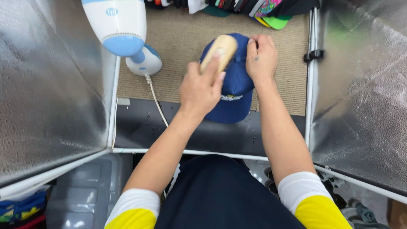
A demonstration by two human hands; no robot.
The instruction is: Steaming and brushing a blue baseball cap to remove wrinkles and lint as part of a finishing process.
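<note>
blue cap (232, 91) steadied by right hand (261, 57); left hand (201, 89) grips wooden brush (220, 48).

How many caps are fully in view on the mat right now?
1: the blue cap lies mid-mat, under the left hand with the wooden brush and the right hand. The row of caps at the far edge is cut off.

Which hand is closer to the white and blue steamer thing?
The left hand. It holds a wooden brush on the blue cap, just right of the steamer. The right hand grips the cap's far side, farther away.
</note>
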